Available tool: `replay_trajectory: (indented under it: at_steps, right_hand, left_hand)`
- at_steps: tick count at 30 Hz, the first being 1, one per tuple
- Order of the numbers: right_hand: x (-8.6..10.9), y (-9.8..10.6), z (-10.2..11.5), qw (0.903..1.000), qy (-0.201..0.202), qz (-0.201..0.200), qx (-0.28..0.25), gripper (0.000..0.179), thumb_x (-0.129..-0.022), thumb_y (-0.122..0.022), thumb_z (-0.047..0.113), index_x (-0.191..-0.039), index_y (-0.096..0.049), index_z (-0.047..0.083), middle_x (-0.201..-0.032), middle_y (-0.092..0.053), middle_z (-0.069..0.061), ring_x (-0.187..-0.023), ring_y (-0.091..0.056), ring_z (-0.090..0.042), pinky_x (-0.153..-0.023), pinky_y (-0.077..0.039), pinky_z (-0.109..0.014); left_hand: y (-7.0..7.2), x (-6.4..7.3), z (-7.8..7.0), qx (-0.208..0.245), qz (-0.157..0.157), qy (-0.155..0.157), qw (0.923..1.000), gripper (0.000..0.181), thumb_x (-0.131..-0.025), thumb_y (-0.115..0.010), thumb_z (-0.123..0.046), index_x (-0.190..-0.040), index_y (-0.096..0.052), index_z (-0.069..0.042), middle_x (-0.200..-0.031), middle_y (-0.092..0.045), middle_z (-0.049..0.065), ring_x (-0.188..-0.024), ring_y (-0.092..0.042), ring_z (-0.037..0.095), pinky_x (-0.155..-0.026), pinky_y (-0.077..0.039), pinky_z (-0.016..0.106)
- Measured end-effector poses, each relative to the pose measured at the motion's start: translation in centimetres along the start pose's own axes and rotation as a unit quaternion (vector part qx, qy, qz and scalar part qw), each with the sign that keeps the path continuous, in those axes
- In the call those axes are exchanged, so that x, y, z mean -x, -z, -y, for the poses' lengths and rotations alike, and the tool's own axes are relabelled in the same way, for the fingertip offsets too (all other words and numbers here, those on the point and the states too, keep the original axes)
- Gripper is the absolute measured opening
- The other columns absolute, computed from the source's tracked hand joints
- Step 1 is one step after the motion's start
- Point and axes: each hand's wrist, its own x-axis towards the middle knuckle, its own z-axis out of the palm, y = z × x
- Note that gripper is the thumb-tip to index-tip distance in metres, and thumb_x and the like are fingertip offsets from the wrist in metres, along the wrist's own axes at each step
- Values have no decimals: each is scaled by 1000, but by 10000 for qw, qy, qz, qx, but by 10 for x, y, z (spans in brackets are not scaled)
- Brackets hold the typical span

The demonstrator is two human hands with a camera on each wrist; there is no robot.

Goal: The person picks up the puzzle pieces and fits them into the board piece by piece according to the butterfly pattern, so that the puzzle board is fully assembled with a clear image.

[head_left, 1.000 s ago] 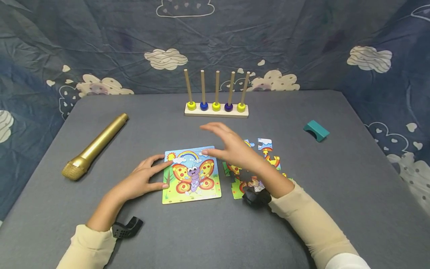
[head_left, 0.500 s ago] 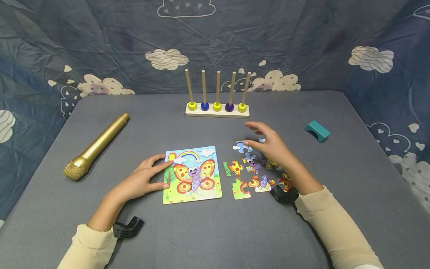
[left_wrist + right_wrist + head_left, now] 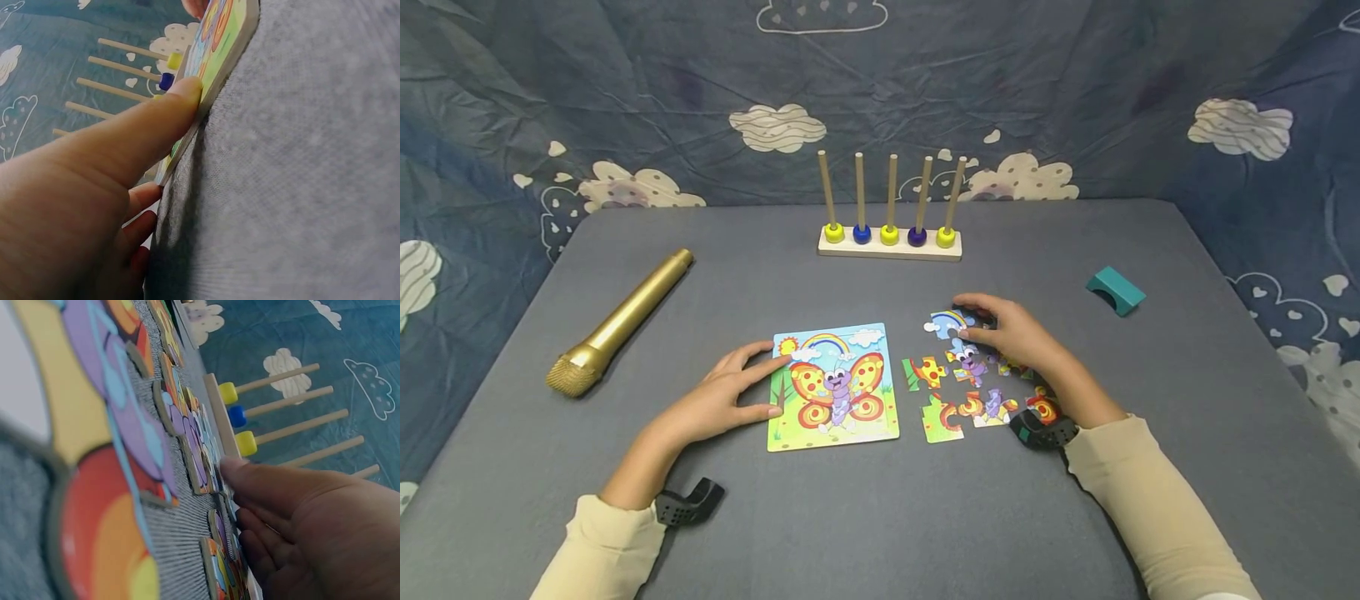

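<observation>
My left hand (image 3: pixel 718 396) rests at the left side of a square butterfly picture board (image 3: pixel 835 392), its fingers extended and touching the edge. In the left wrist view, the thumb (image 3: pixel 144 128) lies on the board's rim. My right hand (image 3: pixel 1011 329) is low over the loose jigsaw pieces, with thumb and forefinger apart beside a rainbow puzzle piece (image 3: pixel 942 323). The hand hides some pieces behind it. Near it lie a purple butterfly-face piece (image 3: pixel 970 365), a spotted-wing piece (image 3: pixel 928 372) and a green corner piece (image 3: pixel 938 421).
A gold microphone (image 3: pixel 621 321) lies at the left. Toward the back stands a wooden peg rack (image 3: pixel 887 247) with yellow and blue beads. A teal arch block (image 3: pixel 1116 289) sits at the right. Patterned cloth (image 3: pixel 880 92) hangs behind the grey table (image 3: pixel 820 533).
My right hand has moved right from above the board to the loose pieces, then lowered to the rainbow piece. My left hand has stayed on the board's edge.
</observation>
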Motion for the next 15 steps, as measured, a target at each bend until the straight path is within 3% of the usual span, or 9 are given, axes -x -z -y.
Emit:
replay_trajectory:
  at_steps: [4,10,15]
  right_hand:
    - [1,-1,-2,9992,163,68,353,43,-86,-62,17,-127,-51,10,-128,-48,-12,-120,-38,-30,-96,-30,-48]
    - [0,-3,-3,9946,654,-213,783,38,-83,-65,17,-119,-58,7,-123,-50,-14,-117,-41,-31,-95,-31,-48]
    - [1,-4,0,9933,708,-416,811,37,-83,-65,17,-117,-58,4,-121,-50,-15,-115,-43,-32,-95,-32,-47]
  left_hand:
    - [0,0,0,71,-11,9,10000,66,-81,-64,-42,-138,-37,-22,-143,-21,9,-127,-19,33,-95,-23,56]
    - [-2,0,0,47,-140,-16,9999,65,-81,-64,-40,-137,-39,-20,-142,-23,10,-127,-20,33,-95,-23,56]
    - [-4,-1,0,-51,-299,-85,9995,62,-82,-64,-39,-136,-42,-18,-141,-26,12,-126,-22,34,-95,-24,57]
